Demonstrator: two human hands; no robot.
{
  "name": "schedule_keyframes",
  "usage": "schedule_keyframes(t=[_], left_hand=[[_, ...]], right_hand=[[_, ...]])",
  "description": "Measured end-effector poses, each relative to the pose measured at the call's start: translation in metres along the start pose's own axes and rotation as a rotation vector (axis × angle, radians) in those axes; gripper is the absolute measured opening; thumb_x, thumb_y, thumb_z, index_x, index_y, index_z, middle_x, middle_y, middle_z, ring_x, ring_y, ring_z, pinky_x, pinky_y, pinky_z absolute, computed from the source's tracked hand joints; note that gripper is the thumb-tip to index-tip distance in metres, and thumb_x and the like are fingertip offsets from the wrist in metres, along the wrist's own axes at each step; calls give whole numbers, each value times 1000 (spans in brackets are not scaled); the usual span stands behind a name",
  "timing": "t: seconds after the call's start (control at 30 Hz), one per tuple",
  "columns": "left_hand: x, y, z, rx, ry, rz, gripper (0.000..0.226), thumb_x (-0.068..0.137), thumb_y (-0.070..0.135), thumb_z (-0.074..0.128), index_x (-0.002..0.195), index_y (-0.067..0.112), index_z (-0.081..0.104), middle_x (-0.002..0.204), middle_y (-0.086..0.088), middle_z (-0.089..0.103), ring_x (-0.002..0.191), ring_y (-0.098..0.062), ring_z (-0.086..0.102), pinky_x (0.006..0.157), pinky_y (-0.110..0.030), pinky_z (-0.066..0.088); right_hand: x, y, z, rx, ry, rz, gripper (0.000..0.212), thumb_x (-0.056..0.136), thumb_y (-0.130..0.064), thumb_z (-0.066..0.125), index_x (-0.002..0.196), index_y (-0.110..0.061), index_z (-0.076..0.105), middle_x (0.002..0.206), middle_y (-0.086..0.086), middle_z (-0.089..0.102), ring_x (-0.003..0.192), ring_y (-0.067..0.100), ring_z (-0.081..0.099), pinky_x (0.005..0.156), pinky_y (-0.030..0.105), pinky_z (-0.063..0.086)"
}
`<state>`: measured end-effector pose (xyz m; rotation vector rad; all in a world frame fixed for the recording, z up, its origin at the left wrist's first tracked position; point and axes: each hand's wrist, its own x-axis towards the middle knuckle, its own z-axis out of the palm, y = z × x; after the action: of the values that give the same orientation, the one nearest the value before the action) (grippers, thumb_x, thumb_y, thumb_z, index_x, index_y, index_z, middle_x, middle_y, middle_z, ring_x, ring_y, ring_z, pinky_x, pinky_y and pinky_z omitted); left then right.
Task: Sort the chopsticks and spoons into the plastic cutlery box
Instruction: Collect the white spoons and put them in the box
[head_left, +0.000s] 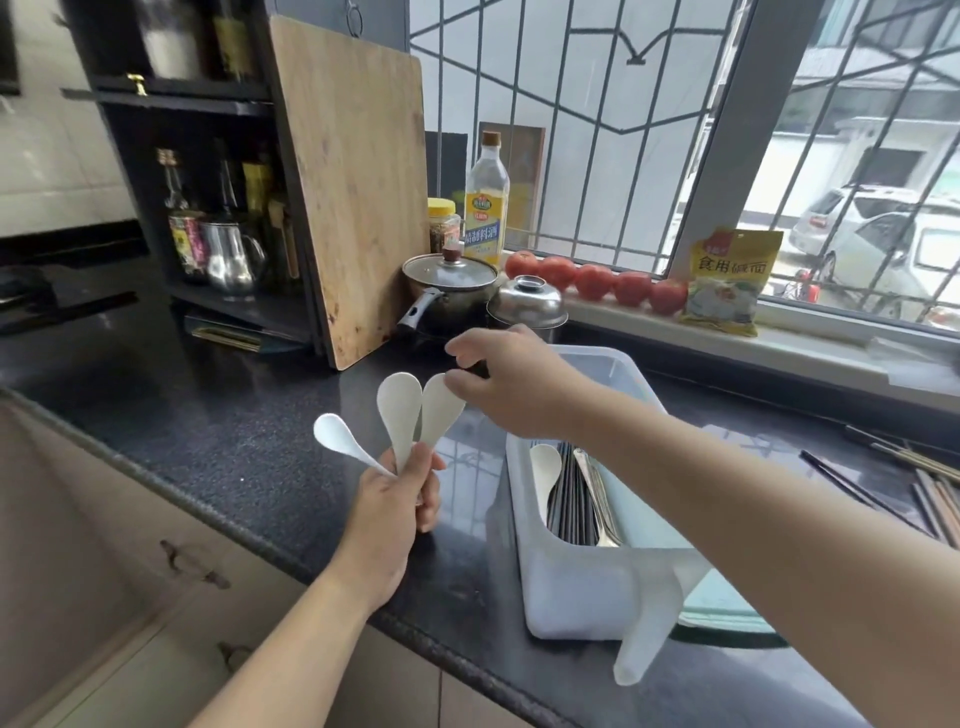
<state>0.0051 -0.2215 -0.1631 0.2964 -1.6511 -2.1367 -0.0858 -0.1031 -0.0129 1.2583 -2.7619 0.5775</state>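
Dark speckled stone made up the kitchen counter (218, 431), which ran under a barred window with a row of tomatoes (597, 280) and a yellow packet (727, 280) on its sill. A wooden cutting board (353, 187) leaned upright against a black shelf unit, and beside it stood a lidded pot (449, 291), a steel lid (527, 301) and a bottle of oil (485, 202). Over the counter's near edge the left hand (395, 499) was curled round the handles of three white spoons (400, 415), their bowls fanned upward — one splayed off to the left, two nearly upright. The right hand (509, 384) reached across from the right, its thumb and fingers closing on the bowl of the rightmost spoon; whether it pinched it fully could not be told. Just right of the left hand sat the plastic cutlery box (571, 597), translucent white, holding a white spoon (545, 473), dark chopsticks (566, 493) and a metal spoon (597, 499) side by side. A pale plastic scoop (649, 623) lay against the box's near end. More loose chopsticks (924, 488) lay on the counter at the far right — well apart from the box.
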Motion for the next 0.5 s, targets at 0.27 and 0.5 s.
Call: schedule_keyframes(t=[0.27,0.5], left_hand=[[-4,1,0,10,-63,22,34,106,36,49,94,5,56,60,-6,34,49,-16,23,49,-29,23],[-3,3,0,0,-37,-2,38,106,40,45,94,5,53,57,0,25,49,-14,16,44,-27,17]], right_hand=[[6,6,33,-122,37,8,21,98,-9,43,83,-18,54,69,-3,55,65,19,46,104,46,35],[-1,12,-6,167,679,25,22,102,-21,52,104,-18,74,98,0,71,90,23,58,81,42,47]])
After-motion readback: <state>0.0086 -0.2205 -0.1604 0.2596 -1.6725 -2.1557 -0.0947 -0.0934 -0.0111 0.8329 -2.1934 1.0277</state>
